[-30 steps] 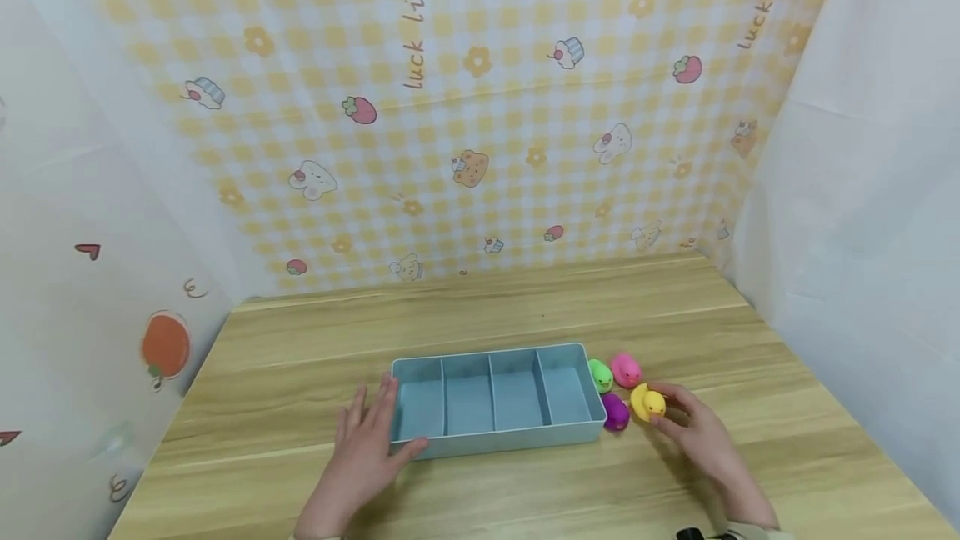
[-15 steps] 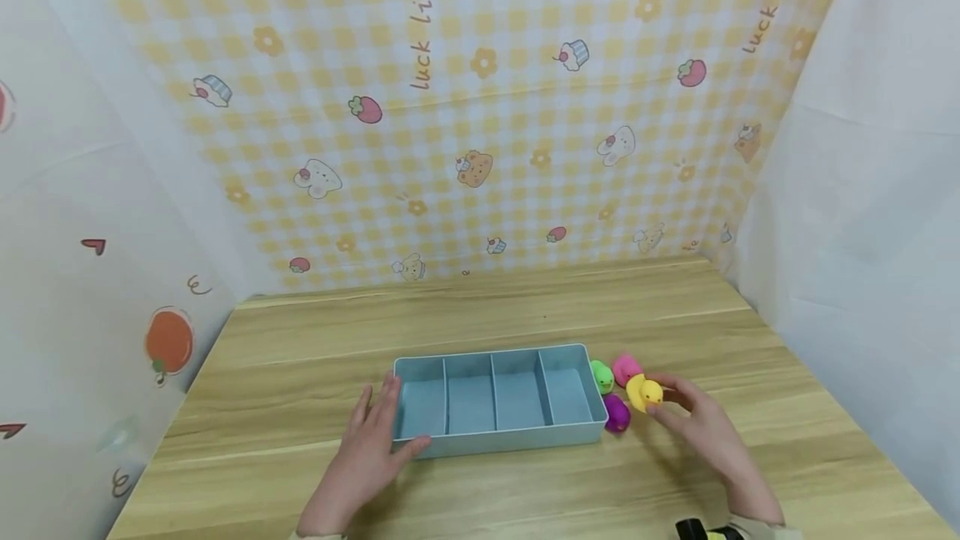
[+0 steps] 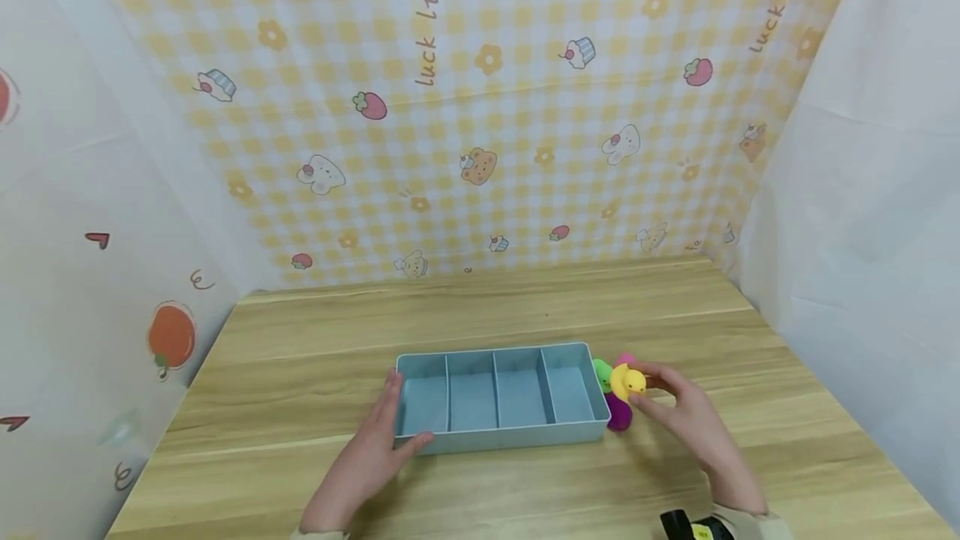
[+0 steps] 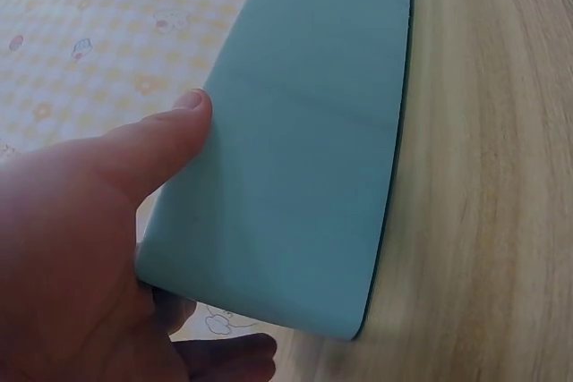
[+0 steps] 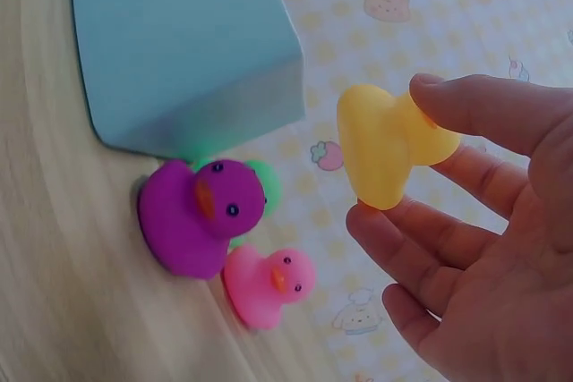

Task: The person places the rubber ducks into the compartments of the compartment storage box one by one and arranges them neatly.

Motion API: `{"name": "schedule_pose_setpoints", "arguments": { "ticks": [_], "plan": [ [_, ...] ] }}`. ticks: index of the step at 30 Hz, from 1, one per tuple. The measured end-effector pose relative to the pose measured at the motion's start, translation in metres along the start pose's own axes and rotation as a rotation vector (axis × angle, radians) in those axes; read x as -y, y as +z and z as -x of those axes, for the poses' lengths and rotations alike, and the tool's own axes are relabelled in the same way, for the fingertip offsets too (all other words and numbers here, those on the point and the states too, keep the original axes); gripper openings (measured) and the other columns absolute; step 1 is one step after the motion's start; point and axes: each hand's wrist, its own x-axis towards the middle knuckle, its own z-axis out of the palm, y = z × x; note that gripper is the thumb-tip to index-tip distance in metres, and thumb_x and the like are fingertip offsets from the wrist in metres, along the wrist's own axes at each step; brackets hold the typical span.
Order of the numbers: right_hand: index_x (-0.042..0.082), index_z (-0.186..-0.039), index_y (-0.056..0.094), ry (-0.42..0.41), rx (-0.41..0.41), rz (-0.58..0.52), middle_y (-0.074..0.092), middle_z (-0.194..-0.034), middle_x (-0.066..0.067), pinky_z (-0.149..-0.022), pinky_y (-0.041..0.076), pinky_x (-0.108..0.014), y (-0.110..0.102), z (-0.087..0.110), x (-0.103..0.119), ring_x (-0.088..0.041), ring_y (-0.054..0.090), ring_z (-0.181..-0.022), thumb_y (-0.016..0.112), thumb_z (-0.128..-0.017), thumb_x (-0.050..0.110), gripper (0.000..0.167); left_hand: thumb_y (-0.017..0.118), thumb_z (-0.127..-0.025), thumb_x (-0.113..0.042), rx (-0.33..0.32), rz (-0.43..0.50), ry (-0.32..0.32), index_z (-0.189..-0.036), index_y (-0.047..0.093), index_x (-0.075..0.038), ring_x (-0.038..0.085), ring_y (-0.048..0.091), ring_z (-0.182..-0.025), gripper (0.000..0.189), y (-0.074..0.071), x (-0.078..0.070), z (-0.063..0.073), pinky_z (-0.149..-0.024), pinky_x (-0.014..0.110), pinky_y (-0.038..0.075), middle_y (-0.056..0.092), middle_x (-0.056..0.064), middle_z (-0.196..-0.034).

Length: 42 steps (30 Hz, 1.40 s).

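Observation:
My right hand pinches a yellow rubber duck between thumb and fingers. In the right wrist view that duck hangs clear of the table, beyond the end of the blue-grey divided box. Below it sit a purple duck, a pink duck and a green duck, which is mostly hidden behind the purple one. My left hand rests against the box's left end. Its thumb lies on the front wall in the left wrist view, the fingers reaching along the end.
Four-wall box compartments show bare floors between the dividers. The wood-grain table ends at a yellow checked cloth behind. White cloths hang at both sides. A black-and-yellow device sits on the right wrist.
My right hand has lifted the yellow duck and carried it left, toward the box's right end, over the other ducks. The left hand keeps its place on the box.

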Motion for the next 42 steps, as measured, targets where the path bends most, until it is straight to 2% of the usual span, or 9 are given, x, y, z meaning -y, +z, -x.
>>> {"name": "schedule_pose_setpoints", "arguments": {
  "ticks": [7, 15, 17, 22, 25, 29, 37, 42],
  "plan": [
    [0.008, -0.123, 0.061, -0.024, 0.015, -0.059, 0.066, -0.113, -0.008, -0.091, 0.042, -0.047, 0.012, -0.006, 0.008, -0.004, 0.055, -0.097, 0.075, -0.083, 0.016, 0.043, 0.061, -0.09, -0.047, 0.003, 0.02, -0.014, -0.154, -0.001, -0.011, 0.04, 0.018, -0.143, 0.096, 0.001, 0.002, 0.0, -0.111, 0.061, 0.026, 0.0, 0.013, -0.161],
    [0.008, -0.12, 0.064, -0.013, 0.015, -0.06, 0.067, -0.105, -0.007, -0.082, 0.048, -0.036, 0.022, -0.011, 0.016, -0.009, 0.055, -0.092, 0.075, -0.081, 0.014, 0.041, 0.062, -0.09, -0.046, -0.003, 0.021, -0.017, -0.154, -0.002, -0.011, 0.04, 0.021, -0.142, 0.097, 0.0, -0.001, -0.001, -0.11, 0.059, 0.028, 0.002, 0.015, -0.161],
    [0.008, -0.12, 0.064, -0.014, 0.028, -0.064, 0.067, -0.104, -0.006, -0.082, 0.049, -0.037, 0.025, -0.012, 0.019, -0.01, 0.056, -0.093, 0.076, -0.081, 0.015, 0.041, 0.062, -0.09, -0.045, -0.002, 0.024, -0.02, -0.154, -0.002, -0.011, 0.04, 0.021, -0.142, 0.097, -0.001, -0.001, 0.0, -0.11, 0.059, 0.029, 0.002, 0.015, -0.161],
    [0.009, -0.118, 0.065, -0.055, 0.059, -0.075, 0.063, -0.107, -0.005, -0.093, 0.048, -0.051, 0.034, -0.016, 0.027, -0.009, 0.057, -0.095, 0.076, -0.081, 0.016, 0.039, 0.062, -0.09, -0.045, -0.006, 0.018, -0.019, -0.154, -0.002, -0.011, 0.04, 0.023, -0.141, 0.097, -0.001, -0.001, 0.0, -0.108, 0.059, 0.032, 0.001, 0.014, -0.161],
    [0.009, -0.117, 0.066, -0.089, 0.077, -0.091, 0.061, -0.106, -0.005, -0.088, 0.052, -0.042, 0.04, -0.017, 0.032, -0.008, 0.056, -0.095, 0.076, -0.081, 0.014, 0.038, 0.062, -0.089, -0.046, -0.011, 0.015, -0.017, -0.154, -0.002, -0.012, 0.041, 0.025, -0.14, 0.098, -0.001, -0.001, 0.0, -0.108, 0.059, 0.033, 0.001, 0.014, -0.161],
    [0.009, -0.116, 0.066, -0.139, 0.102, -0.107, 0.065, -0.104, -0.004, -0.078, 0.051, -0.032, 0.047, -0.02, 0.037, -0.007, 0.056, -0.093, 0.076, -0.081, 0.012, 0.037, 0.062, -0.089, -0.048, -0.013, 0.012, -0.02, -0.155, -0.003, -0.013, 0.042, 0.027, -0.139, 0.098, 0.0, -0.001, 0.0, -0.107, 0.059, 0.034, 0.002, 0.014, -0.161],
    [0.013, -0.116, 0.066, -0.145, 0.121, -0.083, 0.066, -0.103, 0.0, -0.084, 0.049, -0.039, 0.053, -0.023, 0.042, -0.017, 0.058, -0.097, 0.077, -0.081, 0.015, 0.037, 0.062, -0.089, -0.047, -0.008, 0.007, -0.031, -0.154, -0.001, -0.01, 0.042, 0.029, -0.139, 0.098, 0.0, 0.0, -0.001, -0.107, 0.058, 0.035, 0.003, 0.015, -0.161],
    [0.013, -0.116, 0.067, -0.184, 0.133, -0.074, 0.066, -0.1, 0.002, -0.085, 0.049, -0.04, 0.058, -0.027, 0.043, -0.016, 0.057, -0.095, 0.077, -0.081, 0.015, 0.036, 0.063, -0.089, -0.045, -0.005, 0.013, -0.033, -0.154, 0.0, -0.009, 0.042, 0.028, -0.139, 0.097, 0.0, -0.001, -0.002, -0.107, 0.058, 0.035, 0.003, 0.015, -0.161]
  ]
}}
